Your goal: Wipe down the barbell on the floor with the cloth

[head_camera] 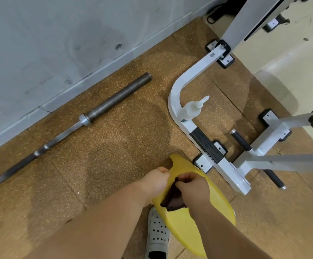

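A bare steel barbell (73, 126) lies on the speckled brown floor along the grey wall, its thick sleeve end pointing up and to the right. A yellow cloth (187, 221) hangs in front of me, held up by both hands. My left hand (154, 181) grips its upper left edge. My right hand (193, 186) pinches the cloth next to it, where a dark patch (172, 200) shows between my hands. Both hands are well to the right of the barbell and above the floor.
A white gym machine frame (174, 96) curves across the floor at the right, with a white spray bottle (191, 109) standing on it. Black-gripped pegs (240, 140) stick out from it. A white perforated shoe (157, 232) is below the cloth.
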